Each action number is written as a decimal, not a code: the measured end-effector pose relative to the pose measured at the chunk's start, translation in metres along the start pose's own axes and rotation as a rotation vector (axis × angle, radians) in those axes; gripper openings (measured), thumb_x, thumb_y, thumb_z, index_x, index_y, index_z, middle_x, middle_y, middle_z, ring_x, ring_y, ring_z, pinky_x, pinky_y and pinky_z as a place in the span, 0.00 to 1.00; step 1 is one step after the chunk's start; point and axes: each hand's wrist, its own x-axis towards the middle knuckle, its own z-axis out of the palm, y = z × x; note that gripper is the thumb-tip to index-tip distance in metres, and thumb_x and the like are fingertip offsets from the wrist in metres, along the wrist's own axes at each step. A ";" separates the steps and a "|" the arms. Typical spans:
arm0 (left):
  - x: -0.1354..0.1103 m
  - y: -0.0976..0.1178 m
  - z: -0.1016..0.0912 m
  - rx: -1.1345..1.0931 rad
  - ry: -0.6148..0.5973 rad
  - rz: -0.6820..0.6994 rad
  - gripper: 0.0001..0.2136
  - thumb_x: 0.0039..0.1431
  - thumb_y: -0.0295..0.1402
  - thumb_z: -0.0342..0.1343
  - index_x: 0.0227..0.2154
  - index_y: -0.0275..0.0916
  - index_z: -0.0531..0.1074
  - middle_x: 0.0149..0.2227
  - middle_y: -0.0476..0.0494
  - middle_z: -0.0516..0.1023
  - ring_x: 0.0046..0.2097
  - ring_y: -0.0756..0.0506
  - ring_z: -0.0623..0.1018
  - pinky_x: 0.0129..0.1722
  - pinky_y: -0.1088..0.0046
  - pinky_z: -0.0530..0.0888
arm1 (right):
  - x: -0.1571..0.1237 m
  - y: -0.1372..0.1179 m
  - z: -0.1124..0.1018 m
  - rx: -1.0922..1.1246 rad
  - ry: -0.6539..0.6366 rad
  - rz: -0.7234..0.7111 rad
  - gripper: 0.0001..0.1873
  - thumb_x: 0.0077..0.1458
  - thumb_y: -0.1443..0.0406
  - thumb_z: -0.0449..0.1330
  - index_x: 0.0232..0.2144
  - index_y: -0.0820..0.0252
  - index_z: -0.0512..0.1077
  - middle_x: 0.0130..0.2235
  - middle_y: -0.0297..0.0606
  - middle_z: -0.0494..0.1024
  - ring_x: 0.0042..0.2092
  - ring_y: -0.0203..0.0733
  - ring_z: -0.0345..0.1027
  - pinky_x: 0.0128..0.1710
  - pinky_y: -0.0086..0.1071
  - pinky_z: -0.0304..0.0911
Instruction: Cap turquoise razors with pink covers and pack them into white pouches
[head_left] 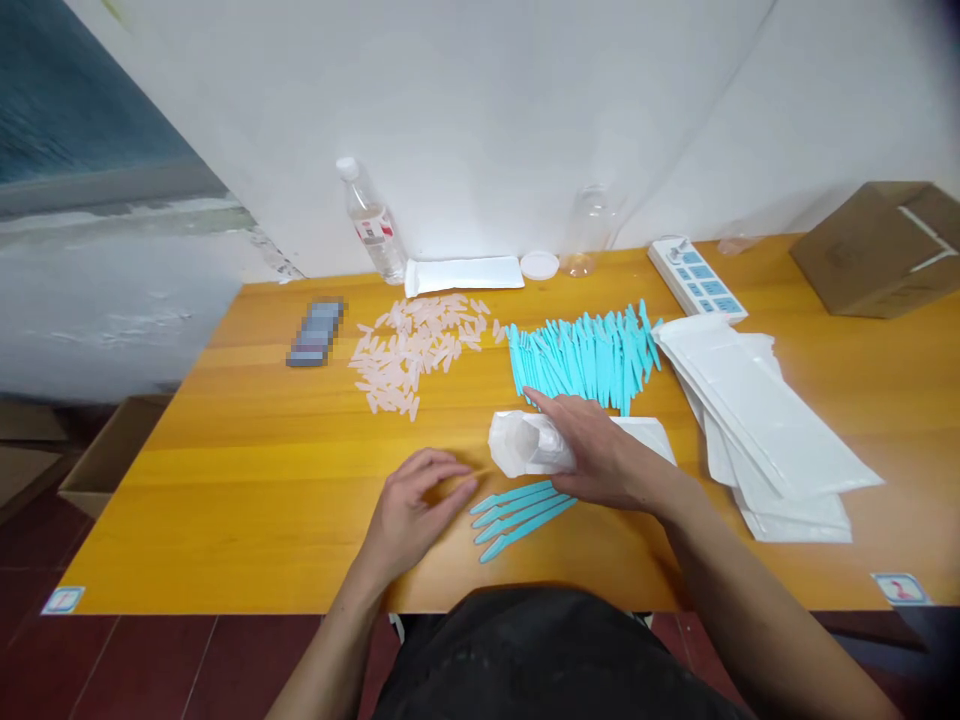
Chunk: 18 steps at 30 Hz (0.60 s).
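My right hand [592, 445] grips a white plastic pouch [517, 445], its mouth gaping toward the left. To the left of it hovers my left hand [416, 510], thumb and forefinger a little apart with nothing visible between them. Just below the pouch lie several slim teal sticks with slanted tips, like eyebrow razors [517, 515], side by side; their right ends are partly covered by my right hand. A dense row of the same teal sticks [585, 360] is spread behind that hand. Under my right wrist a flat white pouch [649, 437] shows in part.
Small pale pink pieces [409, 355] are heaped left of centre. Overlapping white pouches [765, 420] lie at right. Along the wall stand a bottle [375, 225], a clear jar [589, 235], a round lid [540, 265], a power strip [697, 280] and a cardboard box [877, 250]. A blurred phone-like object [315, 332] lies left.
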 end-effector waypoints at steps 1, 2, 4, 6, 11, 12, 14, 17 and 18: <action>-0.008 -0.007 -0.001 0.052 -0.040 -0.018 0.06 0.63 0.34 0.61 0.41 0.44 0.80 0.40 0.43 0.80 0.43 0.44 0.78 0.43 0.66 0.75 | 0.000 0.001 0.001 -0.007 -0.011 -0.008 0.55 0.46 0.70 0.61 0.72 0.56 0.41 0.55 0.50 0.70 0.56 0.60 0.64 0.54 0.54 0.61; -0.015 -0.013 -0.001 0.107 -0.091 -0.025 0.06 0.62 0.35 0.62 0.40 0.44 0.80 0.39 0.43 0.79 0.43 0.44 0.78 0.43 0.65 0.74 | 0.000 0.001 0.002 -0.013 -0.022 -0.018 0.55 0.46 0.71 0.61 0.72 0.56 0.40 0.55 0.50 0.70 0.56 0.60 0.64 0.54 0.54 0.61; -0.021 -0.019 0.000 0.207 -0.151 -0.025 0.06 0.62 0.36 0.62 0.39 0.45 0.81 0.39 0.43 0.79 0.42 0.43 0.77 0.44 0.63 0.72 | 0.002 0.000 0.004 -0.018 -0.033 -0.028 0.54 0.46 0.71 0.61 0.72 0.57 0.40 0.55 0.51 0.70 0.56 0.60 0.64 0.54 0.54 0.61; -0.020 -0.019 0.003 0.277 -0.143 -0.015 0.06 0.64 0.35 0.59 0.39 0.44 0.80 0.38 0.43 0.78 0.42 0.43 0.76 0.43 0.63 0.71 | 0.004 -0.001 0.006 -0.019 -0.031 -0.025 0.53 0.48 0.70 0.61 0.71 0.57 0.41 0.56 0.52 0.70 0.57 0.60 0.64 0.54 0.54 0.61; -0.015 -0.019 0.000 0.187 -0.152 -0.022 0.07 0.68 0.33 0.53 0.38 0.40 0.76 0.39 0.42 0.78 0.43 0.44 0.76 0.44 0.65 0.72 | 0.005 -0.002 0.003 -0.021 -0.022 -0.008 0.54 0.48 0.69 0.62 0.71 0.55 0.41 0.54 0.50 0.70 0.56 0.59 0.64 0.54 0.53 0.62; -0.018 -0.021 -0.008 0.136 -0.153 -0.059 0.07 0.68 0.33 0.53 0.38 0.40 0.75 0.39 0.42 0.78 0.42 0.45 0.76 0.43 0.66 0.73 | 0.005 -0.001 0.002 -0.023 -0.023 0.000 0.54 0.47 0.70 0.62 0.71 0.55 0.41 0.53 0.49 0.70 0.55 0.59 0.64 0.54 0.53 0.62; -0.027 -0.028 -0.033 0.065 -0.089 -0.159 0.06 0.67 0.35 0.55 0.38 0.40 0.75 0.38 0.44 0.79 0.39 0.46 0.77 0.40 0.70 0.73 | 0.004 0.002 0.002 -0.023 -0.022 0.018 0.54 0.46 0.70 0.62 0.71 0.56 0.42 0.54 0.49 0.70 0.55 0.59 0.64 0.53 0.53 0.62; -0.037 -0.035 -0.079 0.052 0.109 -0.230 0.06 0.64 0.36 0.59 0.38 0.40 0.75 0.36 0.45 0.79 0.37 0.48 0.77 0.40 0.72 0.73 | 0.003 0.004 0.003 -0.019 -0.015 0.022 0.54 0.45 0.69 0.62 0.71 0.55 0.42 0.54 0.50 0.69 0.55 0.60 0.63 0.54 0.54 0.62; -0.036 -0.035 -0.089 0.055 0.146 -0.221 0.06 0.63 0.36 0.60 0.37 0.40 0.75 0.36 0.45 0.79 0.37 0.48 0.76 0.39 0.72 0.73 | 0.004 0.003 0.003 -0.019 -0.018 0.018 0.55 0.45 0.70 0.61 0.71 0.56 0.42 0.54 0.50 0.70 0.55 0.60 0.63 0.54 0.54 0.61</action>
